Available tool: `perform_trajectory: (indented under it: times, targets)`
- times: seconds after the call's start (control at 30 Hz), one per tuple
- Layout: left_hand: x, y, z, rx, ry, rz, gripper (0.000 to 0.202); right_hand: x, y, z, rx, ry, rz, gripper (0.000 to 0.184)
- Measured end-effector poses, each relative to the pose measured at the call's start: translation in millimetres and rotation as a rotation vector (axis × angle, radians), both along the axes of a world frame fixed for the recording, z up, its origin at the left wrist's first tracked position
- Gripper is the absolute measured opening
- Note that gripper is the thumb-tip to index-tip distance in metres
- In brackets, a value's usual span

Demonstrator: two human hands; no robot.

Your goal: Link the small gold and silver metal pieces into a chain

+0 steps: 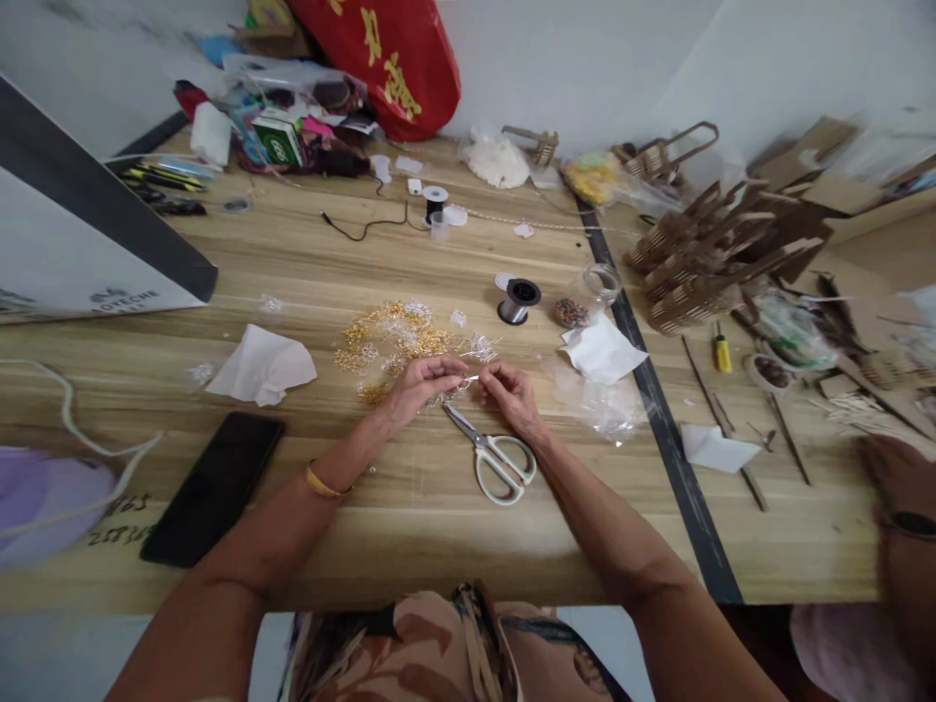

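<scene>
My left hand [428, 383] and my right hand [510, 394] meet over the table, fingertips pinched on a small silvery-white piece [473, 378] too tiny to identify. Thin wire or beads seem to hang below the left fingers, partly hidden. Just beneath the hands lie white-handled scissors [504, 468], blades pointing up and left. Beyond my left hand spreads a pile of gold and clear small findings [399, 336]. A spool of fine wire [519, 301] stands behind my right hand.
A black phone [212, 487] and white paper [261, 366] lie left. To the right are a jar of beads [587, 295], another paper sheet [604, 349] and a plastic bag [610, 409]. Small woven baskets [687, 263] stack beyond the dark strip. Another person's arm [903, 507] rests at far right.
</scene>
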State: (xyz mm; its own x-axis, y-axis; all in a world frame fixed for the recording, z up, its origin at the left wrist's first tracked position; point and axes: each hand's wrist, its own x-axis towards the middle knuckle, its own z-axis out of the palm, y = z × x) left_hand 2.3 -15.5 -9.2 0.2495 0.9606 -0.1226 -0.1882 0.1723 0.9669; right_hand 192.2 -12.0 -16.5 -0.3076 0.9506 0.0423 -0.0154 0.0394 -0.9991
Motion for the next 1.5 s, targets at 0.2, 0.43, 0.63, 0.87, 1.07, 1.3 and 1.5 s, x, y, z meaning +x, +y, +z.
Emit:
perform_trajectory:
  times: [0.2,0.43,0.63,0.87,1.07,1.3,1.5]
  targets:
    - [1,-1,0.0,0.089,0.161,-0.007,0.027,0,-1,0.4,0.014,0.019,0.012,0.034]
    - [3,2,-7.1,0.166,0.158,0.036,0.027,-1,-1,2.1,0.027,0.019,0.010,0.033]
    - [3,0,-5.7,0.150,0.147,0.031,0.028,1,1,-3.1,0.012,0.004,0.008,0.033]
    - [2,0,-1.9,0.184,0.206,0.017,0.024,1,1,-3.7,0.026,0.025,0.017,0.031]
    - [3,-4,5.0,0.067,0.122,-0.037,0.030,1,1,-4.3,0.017,0.020,0.019,0.032]
    - [4,-4,1.4,0.006,0.145,-0.056,0.033,0,-1,-2.1,-0.004,0.002,0.021,0.034]
    - [3,-4,1.3,0.042,0.219,-0.088,0.031,0,-1,-0.9,-0.004,0.008,0.017,0.036]
